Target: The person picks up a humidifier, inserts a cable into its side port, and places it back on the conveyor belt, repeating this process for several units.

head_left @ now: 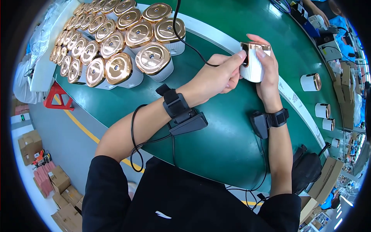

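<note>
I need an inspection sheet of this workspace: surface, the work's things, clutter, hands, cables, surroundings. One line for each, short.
Surface: green conveyor belt with a white edge strip.
Work's things: one white ribbed device with gold top, lifted above the belt.
Clutter: many like units with gold tops grouped at the far left; four more white units spaced along the right side.
Hands: left hand pinches the device's top edge; right hand cups it from behind. Both wrists carry black strapped sensors.
Cables: black cable runs across the belt to the left hand; sensor leads hang by the forearms.
Surroundings: cardboard boxes on the floor, yellow floor line, another person's hand at a far station.
</note>
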The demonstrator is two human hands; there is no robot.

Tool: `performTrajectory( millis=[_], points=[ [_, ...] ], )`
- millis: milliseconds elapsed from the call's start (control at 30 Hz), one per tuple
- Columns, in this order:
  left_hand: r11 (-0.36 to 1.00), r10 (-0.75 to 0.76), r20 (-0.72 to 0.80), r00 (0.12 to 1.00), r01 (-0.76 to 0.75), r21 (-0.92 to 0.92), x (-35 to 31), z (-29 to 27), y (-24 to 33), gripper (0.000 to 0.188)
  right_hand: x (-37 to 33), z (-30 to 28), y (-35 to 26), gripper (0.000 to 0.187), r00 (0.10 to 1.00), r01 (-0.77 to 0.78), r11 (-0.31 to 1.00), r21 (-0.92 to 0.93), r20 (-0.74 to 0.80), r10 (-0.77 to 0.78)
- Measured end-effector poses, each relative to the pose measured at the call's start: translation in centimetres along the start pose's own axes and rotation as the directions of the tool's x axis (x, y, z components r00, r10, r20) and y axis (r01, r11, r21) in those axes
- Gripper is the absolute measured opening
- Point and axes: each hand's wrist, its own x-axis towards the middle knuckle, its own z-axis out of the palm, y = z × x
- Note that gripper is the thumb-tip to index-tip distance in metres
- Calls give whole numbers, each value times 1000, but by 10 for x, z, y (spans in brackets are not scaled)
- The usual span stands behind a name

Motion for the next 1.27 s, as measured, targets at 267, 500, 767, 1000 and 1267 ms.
performTrajectory(
  millis=[267, 500, 767, 1000, 1267],
  points=[
    [928, 268, -182, 946, -202, 314, 4, 8, -6, 54, 0, 12, 11, 40, 981, 102, 991, -88, -154, -115],
    [959, 151, -126, 980, -114, 260, 9, 9, 0, 51, 0, 4, 7, 45, 988, 95, 995, -29, -122, -98],
    [934, 106, -159, 982, -153, -324, 14, -3, 19, 40, 13, -47, -27, 44, 897, 258, 941, -218, -308, -317],
    [955, 139, -140, 980, -171, -243, 20, 11, 24, 39, 25, -128, -26, 42, 784, 226, 644, -731, -256, -566],
    [940, 101, -81, 992, -122, -318, 16, 15, 28, 45, -4, -20, -81, 57, 642, 229, -126, -965, 247, -726]
  ],
)
